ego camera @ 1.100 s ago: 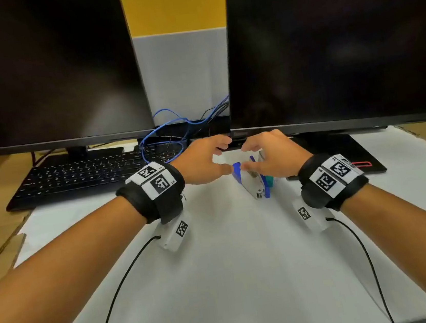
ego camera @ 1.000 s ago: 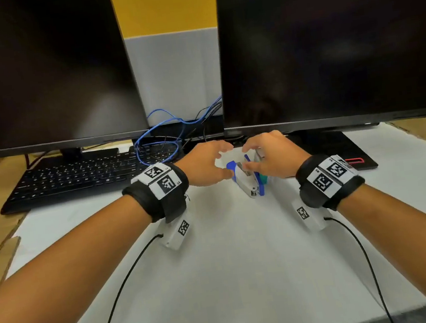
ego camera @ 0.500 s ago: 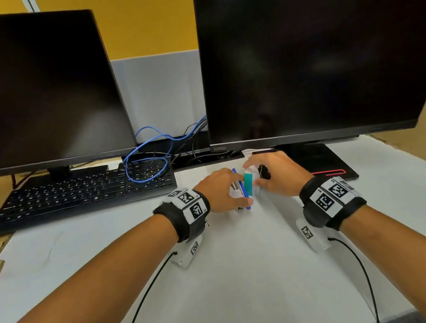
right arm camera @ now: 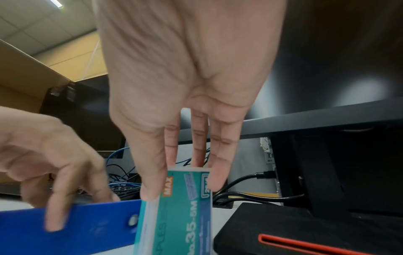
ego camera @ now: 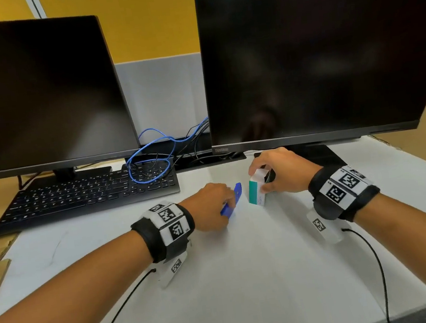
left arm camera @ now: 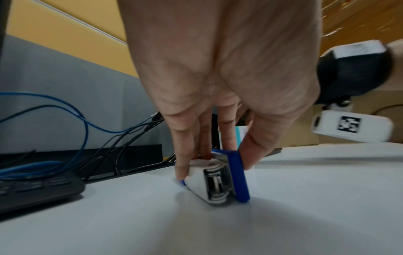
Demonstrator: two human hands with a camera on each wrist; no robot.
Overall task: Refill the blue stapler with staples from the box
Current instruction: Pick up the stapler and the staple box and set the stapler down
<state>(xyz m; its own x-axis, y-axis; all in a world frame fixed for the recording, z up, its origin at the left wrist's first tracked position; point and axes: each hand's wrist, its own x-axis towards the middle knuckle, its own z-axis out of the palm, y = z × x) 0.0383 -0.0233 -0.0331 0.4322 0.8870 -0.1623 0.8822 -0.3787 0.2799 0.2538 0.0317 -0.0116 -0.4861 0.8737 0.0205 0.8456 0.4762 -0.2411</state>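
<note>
Your head camera is looking forward and down from above, taking in both monitors and the white worktop [ego camera: 247,278]. Your wrist cameras are sitting low and very close, each looking along its palm toward the fingers. All three are sharing the blue stapler [ego camera: 231,199] and the staple box [right arm camera: 181,212].

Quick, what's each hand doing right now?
Left hand: pinches the blue stapler on the table.
Right hand: grips the staple box.
</note>
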